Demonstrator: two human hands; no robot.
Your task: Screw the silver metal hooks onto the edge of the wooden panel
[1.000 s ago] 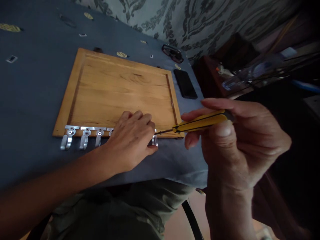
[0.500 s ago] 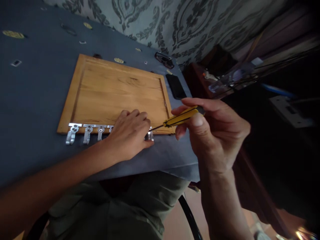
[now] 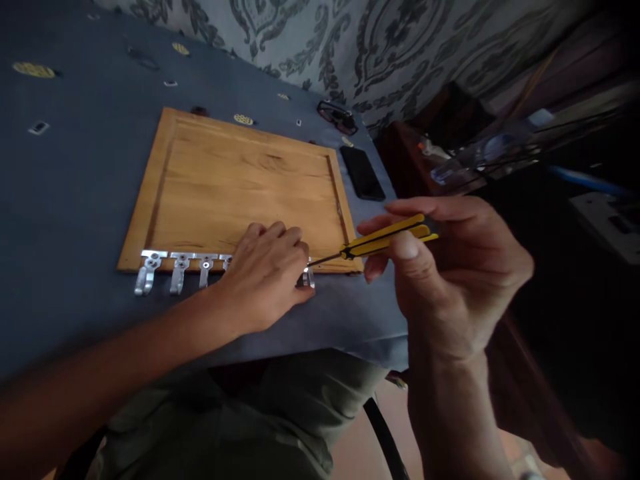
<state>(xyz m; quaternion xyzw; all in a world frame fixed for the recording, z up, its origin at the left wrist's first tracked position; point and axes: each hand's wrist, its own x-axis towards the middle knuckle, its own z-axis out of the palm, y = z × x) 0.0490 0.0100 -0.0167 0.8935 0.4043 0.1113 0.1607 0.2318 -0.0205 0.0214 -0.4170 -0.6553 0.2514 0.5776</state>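
Observation:
A framed wooden board (image 3: 245, 180) lies flat on the cloth-covered table, with several silver metal hooks (image 3: 181, 272) in a row along its near edge. My left hand (image 3: 267, 277) rests over the right part of that row, its fingers curled around the rightmost hook (image 3: 309, 279) and hiding part of it. Between the fingers and thumb of my right hand (image 3: 445, 267) is a yellow-and-black screwdriver (image 3: 385, 240). Its shaft points left, and the tip meets the rightmost hook beside my left fingers; the exact contact is hidden.
A black phone (image 3: 363, 173) lies right of the board, with dark-framed glasses (image 3: 337, 117) behind it. The blue patterned tablecloth (image 3: 75, 180) reaches back to a patterned curtain (image 3: 310, 40). A clear plastic bottle (image 3: 493, 150) is among clutter at the right.
The whole view has shifted slightly, moving the scene rightward. The screwdriver handle has rotated in my right fingers, its tip still at the rightmost hook. My left hand keeps its place.

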